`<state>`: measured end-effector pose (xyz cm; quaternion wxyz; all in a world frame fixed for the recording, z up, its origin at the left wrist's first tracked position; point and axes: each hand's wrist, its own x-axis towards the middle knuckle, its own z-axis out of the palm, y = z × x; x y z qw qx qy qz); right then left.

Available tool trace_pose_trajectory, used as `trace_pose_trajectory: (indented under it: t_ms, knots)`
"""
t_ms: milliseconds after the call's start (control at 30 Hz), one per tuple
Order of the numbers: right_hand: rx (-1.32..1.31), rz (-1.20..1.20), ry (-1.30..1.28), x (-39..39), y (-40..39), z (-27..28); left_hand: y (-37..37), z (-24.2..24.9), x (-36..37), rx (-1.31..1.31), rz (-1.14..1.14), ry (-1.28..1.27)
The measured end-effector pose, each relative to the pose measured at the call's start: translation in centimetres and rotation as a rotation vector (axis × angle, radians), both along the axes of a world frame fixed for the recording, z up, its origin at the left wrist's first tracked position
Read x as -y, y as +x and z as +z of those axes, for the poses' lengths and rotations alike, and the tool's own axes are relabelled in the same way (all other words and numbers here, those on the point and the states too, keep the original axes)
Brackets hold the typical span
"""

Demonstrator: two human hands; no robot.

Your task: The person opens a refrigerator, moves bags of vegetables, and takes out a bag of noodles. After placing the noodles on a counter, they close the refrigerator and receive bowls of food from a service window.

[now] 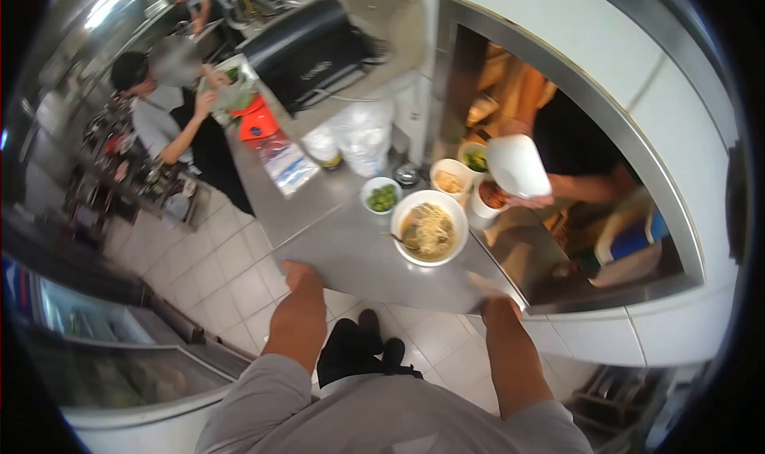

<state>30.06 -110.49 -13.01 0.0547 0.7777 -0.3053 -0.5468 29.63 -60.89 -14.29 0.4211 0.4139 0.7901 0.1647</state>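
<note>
My left hand [300, 275] rests at the front edge of the steel counter [343, 255], its fingers mostly hidden. At the right end of the same edge, beside the window frame, is my right hand [500, 306]; its fingers are blurred. Neither hand shows anything lifted in it. Between and beyond them stands a white bowl [400, 251] of noodles in broth, with a spoon in it. A small bowl of chopped greens [382, 198] sits to its left. Behind it stand cups of pale topping [449, 181], red topping [492, 194] and green topping [475, 160].
Through the window, another person's hand [535, 201] holds a tilted white bowl [516, 165] above the cups. At left, a co-worker [171, 119] handles a bag over a red scale [258, 119]. Plastic bags [362, 135] and a black appliance [307, 51] stand along the wall.
</note>
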Motion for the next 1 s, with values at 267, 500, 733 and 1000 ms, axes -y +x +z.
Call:
trace_pose_trajectory:
  t_ms: [267, 500, 733, 1000]
  knots:
    - [-0.211, 0.088, -0.002, 0.4, 1.0, -1.6, 0.1, 0.4, -0.1, -0.030, 0.042, -0.033]
    - [-0.266, 0.127, -0.010, 0.6, 0.9, -2.4, 0.2, 2.1, 0.5, -0.068, 0.060, -0.023]
    - [-0.276, 0.145, -0.009, 0.5, 1.1, -2.2, 0.0, 3.0, 0.7, -0.066, 0.047, -0.056]
    - [-0.328, 0.136, -0.015, 0.6, 1.3, -2.5, 0.1, 2.0, 0.3, -0.075, 0.044, -0.042]
